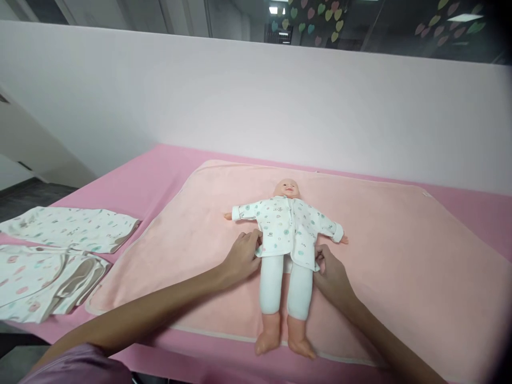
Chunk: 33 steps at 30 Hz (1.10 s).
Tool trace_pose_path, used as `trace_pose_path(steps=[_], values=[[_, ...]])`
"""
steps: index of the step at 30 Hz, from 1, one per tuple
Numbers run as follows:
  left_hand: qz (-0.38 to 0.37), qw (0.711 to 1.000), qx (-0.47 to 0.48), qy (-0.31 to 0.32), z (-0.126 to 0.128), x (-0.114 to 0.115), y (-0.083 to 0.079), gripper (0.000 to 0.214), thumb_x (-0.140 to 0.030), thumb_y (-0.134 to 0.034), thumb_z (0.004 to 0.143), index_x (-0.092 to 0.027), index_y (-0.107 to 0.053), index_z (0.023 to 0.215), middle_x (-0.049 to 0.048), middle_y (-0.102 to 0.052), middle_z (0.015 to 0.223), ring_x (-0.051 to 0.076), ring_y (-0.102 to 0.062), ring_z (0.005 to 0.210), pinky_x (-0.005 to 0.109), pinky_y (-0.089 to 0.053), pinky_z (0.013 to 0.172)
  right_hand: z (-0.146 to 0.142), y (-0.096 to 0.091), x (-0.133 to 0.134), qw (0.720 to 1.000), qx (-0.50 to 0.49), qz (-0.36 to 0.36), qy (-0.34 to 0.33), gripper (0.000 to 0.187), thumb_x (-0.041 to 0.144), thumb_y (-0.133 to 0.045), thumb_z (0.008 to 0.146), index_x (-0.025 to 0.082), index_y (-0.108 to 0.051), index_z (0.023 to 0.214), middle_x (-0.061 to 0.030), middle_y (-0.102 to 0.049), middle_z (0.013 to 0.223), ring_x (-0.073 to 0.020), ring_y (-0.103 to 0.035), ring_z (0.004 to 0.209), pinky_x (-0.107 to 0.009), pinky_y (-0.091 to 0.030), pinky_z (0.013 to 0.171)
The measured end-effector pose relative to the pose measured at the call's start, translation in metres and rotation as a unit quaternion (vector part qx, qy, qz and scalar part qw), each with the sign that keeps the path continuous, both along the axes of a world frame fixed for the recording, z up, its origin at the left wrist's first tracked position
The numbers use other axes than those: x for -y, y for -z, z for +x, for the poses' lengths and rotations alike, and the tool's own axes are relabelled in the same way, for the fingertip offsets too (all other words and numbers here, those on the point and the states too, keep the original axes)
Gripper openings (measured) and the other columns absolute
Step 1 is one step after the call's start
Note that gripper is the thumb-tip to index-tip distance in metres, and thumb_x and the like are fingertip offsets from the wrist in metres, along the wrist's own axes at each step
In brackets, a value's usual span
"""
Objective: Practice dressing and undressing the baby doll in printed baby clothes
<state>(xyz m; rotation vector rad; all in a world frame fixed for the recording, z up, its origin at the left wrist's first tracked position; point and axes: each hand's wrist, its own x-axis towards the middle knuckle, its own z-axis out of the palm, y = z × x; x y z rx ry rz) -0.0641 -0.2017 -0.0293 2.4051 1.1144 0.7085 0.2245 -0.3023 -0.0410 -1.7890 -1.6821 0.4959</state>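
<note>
A baby doll (271, 325) lies on its back, head away from me, arms spread and feet toward me. It wears a white printed baby shirt (280, 226), fastened or overlapped down the front, and its legs are white. My left hand (243, 255) pinches the shirt's side near the hem at the doll's left-of-picture hip. On the opposite side, my right hand (331, 271) has its fingers closed on the lower hem corner. Some white cloth shows between the legs under the shirt. The fingertips of both hands are partly hidden by the fabric.
Under the doll is a peach blanket (392, 266) on a pink padded table (140, 176). At the left lie folded printed baby clothes (76, 226) and a second folded garment (36, 282). A white wall (256, 101) with glass above it borders the far side.
</note>
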Motion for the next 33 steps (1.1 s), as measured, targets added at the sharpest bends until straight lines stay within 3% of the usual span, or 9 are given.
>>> trace_pose_path(steps=[4, 8, 11, 14, 16, 20, 23, 26, 33], values=[[-0.001, 1.0, -0.013, -0.002, -0.02, 0.007, -0.004, 0.012, -0.026, -0.053, 0.094, -0.023, -0.045, 0.103, -0.0023, -0.062, 0.077, 0.022, -0.057, 0.068, 0.039, -0.041, 0.077, 0.016, -0.009, 0.009, 0.999, 0.046, 0.013, 0.016, 0.015, 0.032, -0.062, 0.089, 0.026, -0.048, 0.089, 0.0021, -0.06, 0.074, -0.0191, -0.055, 0.063, -0.03, -0.041, 0.058], [0.016, 0.997, -0.065, 0.044, -0.049, 0.028, 0.001, 0.017, -0.024, -0.051, 0.091, -0.024, -0.047, 0.107, -0.002, -0.063, 0.076, 0.022, -0.06, 0.066, 0.042, -0.043, 0.079, 0.021, -0.008, 0.033, 0.986, 0.129, 0.066, -0.087, 0.005, 0.029, -0.057, 0.093, 0.025, -0.053, 0.093, -0.0019, -0.061, 0.078, -0.0223, -0.057, 0.07, -0.035, -0.043, 0.066], [0.025, 0.994, -0.091, 0.06, -0.063, 0.026, 0.0, 0.019, -0.031, -0.054, 0.091, -0.027, -0.052, 0.109, 0.0019, -0.067, 0.085, 0.024, -0.063, 0.076, 0.045, -0.047, 0.081, 0.032, -0.012, 0.037, 0.972, 0.159, 0.099, -0.139, 0.012, 0.032, -0.054, 0.097, 0.025, -0.058, 0.106, -0.0062, -0.065, 0.09, -0.0261, -0.06, 0.081, -0.042, -0.046, 0.078], [0.056, 0.993, -0.107, 0.007, -0.069, -0.008, -0.01, 0.029, -0.043, -0.055, 0.094, -0.027, -0.058, 0.118, 0.0099, -0.069, 0.115, 0.032, -0.063, 0.107, 0.051, -0.047, 0.097, 0.059, -0.019, 0.014, 0.97, 0.173, 0.13, -0.109, 0.026, 0.037, -0.052, 0.099, 0.024, -0.058, 0.12, -0.0125, -0.067, 0.114, -0.0319, -0.062, 0.106, -0.048, -0.046, 0.096], [0.094, 0.989, -0.114, -0.014, -0.065, -0.045, -0.016, 0.05, -0.051, -0.057, 0.094, -0.022, -0.053, 0.135, 0.016, -0.059, 0.141, 0.037, -0.052, 0.131, 0.055, -0.04, 0.111, 0.078, -0.021, -0.016, 0.966, 0.21, 0.136, -0.062, 0.037, 0.041, -0.052, 0.098, 0.021, -0.058, 0.128, -0.0165, -0.064, 0.129, -0.0361, -0.057, 0.122, -0.051, -0.042, 0.106], [0.103, 0.984, -0.144, -0.004, -0.038, -0.116, -0.016, 0.076, -0.062, -0.062, 0.09, -0.014, -0.045, 0.146, 0.0191, -0.05, 0.152, 0.038, -0.043, 0.14, 0.052, -0.037, 0.115, 0.09, -0.02, -0.085, 0.96, 0.259, 0.094, -0.053, 0.075, 0.052, -0.06, 0.092, 0.01, -0.043, 0.152, -0.024, -0.052, 0.152, -0.0426, -0.048, 0.138, -0.055, -0.037, 0.113], [0.089, 0.973, -0.209, 0.031, -0.021, -0.143, -0.015, 0.062, -0.057, -0.062, 0.09, -0.014, -0.054, 0.135, 0.0173, -0.063, 0.135, 0.035, -0.055, 0.126, 0.049, -0.04, 0.109, 0.084, -0.023, -0.118, 0.959, 0.273, 0.029, -0.069, 0.058, 0.041, -0.054, 0.095, 0.009, -0.051, 0.144, -0.0226, -0.066, 0.135, -0.0377, -0.062, 0.116, -0.047, -0.048, 0.098], [0.096, 0.961, -0.255, 0.043, -0.017, -0.153, -0.022, 0.05, -0.054, -0.056, 0.096, -0.014, -0.058, 0.126, 0.0163, -0.068, 0.121, 0.033, -0.063, 0.113, 0.044, -0.045, 0.1, 0.083, -0.033, -0.13, 0.955, 0.287, 0.012, -0.074, 0.038, 0.031, -0.047, 0.098, 0.015, -0.059, 0.13, -0.019, -0.069, 0.128, -0.0334, -0.064, 0.108, -0.04, -0.05, 0.084], [0.091, 0.961, -0.261, -0.02, -0.014, -0.185, -0.05, 0.046, -0.054, -0.049, 0.101, -0.018, -0.057, 0.127, 0.0155, -0.069, 0.123, 0.032, -0.064, 0.109, 0.041, -0.047, 0.089, 0.096, -0.053, -0.173, 0.951, 0.304, 0.021, -0.06, 0.04, 0.028, -0.05, 0.095, 0.016, -0.055, 0.132, -0.0195, -0.066, 0.129, -0.0341, -0.061, 0.11, -0.041, -0.052, 0.081]])
